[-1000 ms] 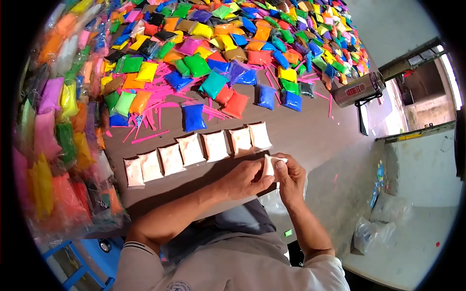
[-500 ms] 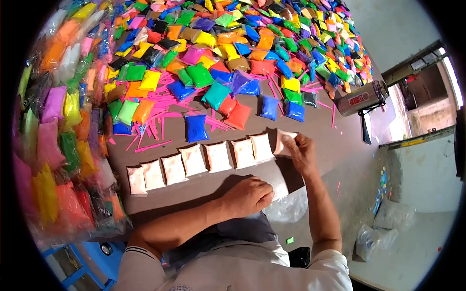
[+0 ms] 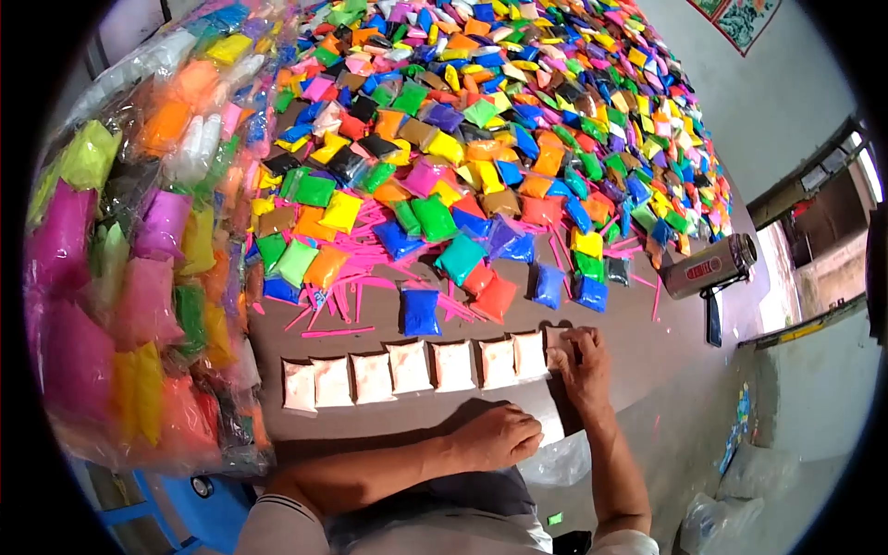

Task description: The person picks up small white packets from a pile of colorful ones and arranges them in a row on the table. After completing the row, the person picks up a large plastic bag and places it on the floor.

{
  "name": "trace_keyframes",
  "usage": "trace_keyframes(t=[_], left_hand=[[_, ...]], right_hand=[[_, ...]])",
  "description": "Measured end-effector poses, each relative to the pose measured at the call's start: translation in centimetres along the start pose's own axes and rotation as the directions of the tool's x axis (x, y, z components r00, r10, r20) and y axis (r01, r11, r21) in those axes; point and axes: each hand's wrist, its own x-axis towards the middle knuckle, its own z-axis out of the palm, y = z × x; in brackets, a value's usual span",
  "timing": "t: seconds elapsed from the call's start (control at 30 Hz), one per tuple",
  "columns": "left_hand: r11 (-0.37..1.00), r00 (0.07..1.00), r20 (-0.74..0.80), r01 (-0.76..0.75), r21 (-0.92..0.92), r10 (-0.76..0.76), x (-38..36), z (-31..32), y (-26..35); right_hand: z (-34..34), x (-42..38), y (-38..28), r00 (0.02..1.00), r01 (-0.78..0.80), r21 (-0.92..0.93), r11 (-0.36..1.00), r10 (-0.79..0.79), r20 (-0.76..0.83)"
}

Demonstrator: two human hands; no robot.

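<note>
A row of pale pink clay packets [image 3: 453,366] lies side by side along the near part of the brown table. At its right end, my right hand [image 3: 585,370] has its fingers closed on one more pale packet [image 3: 555,339], mostly covered by the hand. My left hand [image 3: 498,437] is curled into a fist at the table's near edge, below the row. Whatever it may hold is hidden. Just right of that fist, a bright white, sheet-like patch [image 3: 550,424] lies above a clear plastic bag [image 3: 560,461].
Beyond the row is a large heap of colourful packets [image 3: 481,139], with pink plastic sticks [image 3: 356,287] among its near edge. A blue packet [image 3: 421,313] lies closest. Large bagged bundles [image 3: 153,305] crowd the left side. A metal flask [image 3: 708,266] and a phone [image 3: 713,319] are at the right.
The view has tilted upward, so the table sits lower in the frame. My right hand stays at the row's right end, its fingers now more bent over the packet. The left fist looks unchanged.
</note>
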Motion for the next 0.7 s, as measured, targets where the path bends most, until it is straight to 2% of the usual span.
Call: trace_keyframes(t=[0.2,0.27,0.33,0.43,0.53,0.57,0.7], left_hand=[[0.999,1.0,-0.031,0.0,-0.042,-0.001,-0.2,0.3,0.0],[0.999,1.0,-0.013,0.012,-0.033,-0.012,-0.4,0.4,0.0],[0.998,0.999,-0.034,-0.026,-0.056,0.024,-0.5,0.5,-0.2],[0.996,0.996,-0.074,-0.058,-0.066,0.053,-0.6,1.0,-0.6],[0.996,0.995,-0.085,-0.063,-0.057,0.058,-0.7,1.3,-0.8],[0.997,0.995,-0.084,-0.062,-0.043,0.058,-0.7,1.1,-0.5],[0.997,0.997,-0.035,-0.075,-0.034,0.074,-0.6,0.9,-1.0]], right_hand=[[0.7,-0.5,0.7,0.999,0.05,-0.017,0.999,-0.05,-0.016],[0.7,-0.7,0.6,0.999,0.023,-0.027,0.999,-0.024,-0.038],[-0.3,-0.3,-0.1,0.997,-0.074,0.143,0.987,0.072,0.025],[0.3,-0.2,0.6,0.987,-0.022,0.208,0.978,0.055,-0.154],[0.0,2.9,-2.4,0.959,-0.127,0.276,0.953,0.189,-0.21],[0.4,4.5,-3.3,0.964,-0.042,0.158,0.987,0.082,-0.253],[3.2,12.5,-10.0,0.973,0.216,0.158,0.963,-0.199,-0.115]])
